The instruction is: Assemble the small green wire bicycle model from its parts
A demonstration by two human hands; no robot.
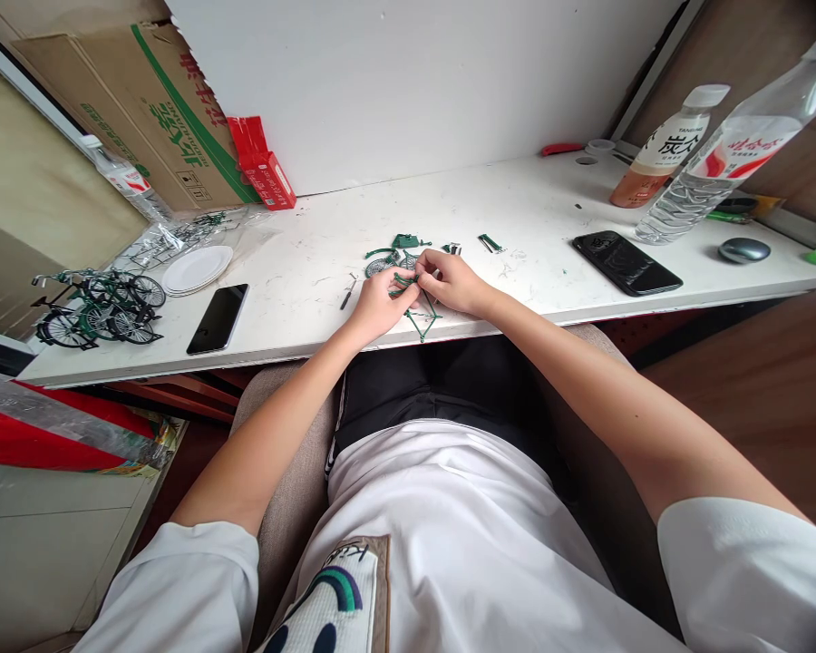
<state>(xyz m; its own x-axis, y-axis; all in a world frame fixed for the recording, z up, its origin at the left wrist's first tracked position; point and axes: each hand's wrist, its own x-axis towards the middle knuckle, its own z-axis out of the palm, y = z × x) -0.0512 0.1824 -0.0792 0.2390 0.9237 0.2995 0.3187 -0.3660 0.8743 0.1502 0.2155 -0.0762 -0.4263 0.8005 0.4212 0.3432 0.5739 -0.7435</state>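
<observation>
Near the table's front edge, a small green model bicycle frame (422,328) is held between my two hands. My left hand (379,307) pinches it from the left, fingers closed. From the right, the closed fingertips of my right hand (450,281) meet the same frame, and what lies right between them is hidden. Behind my hands lie a small model wheel (379,264), a curved green strip (381,252) and a green part (406,240). A thin dark screwdriver (347,294) rests left of my left hand. Small green rods (490,243) lie beyond my right hand.
Several small model bicycles (102,308) stand at left, beside white plates (199,269) and a phone (218,319). At right are a black phone (626,263), a computer mouse (743,250), a drink bottle (673,150) and a water bottle (741,150). A red box (264,168) stands behind.
</observation>
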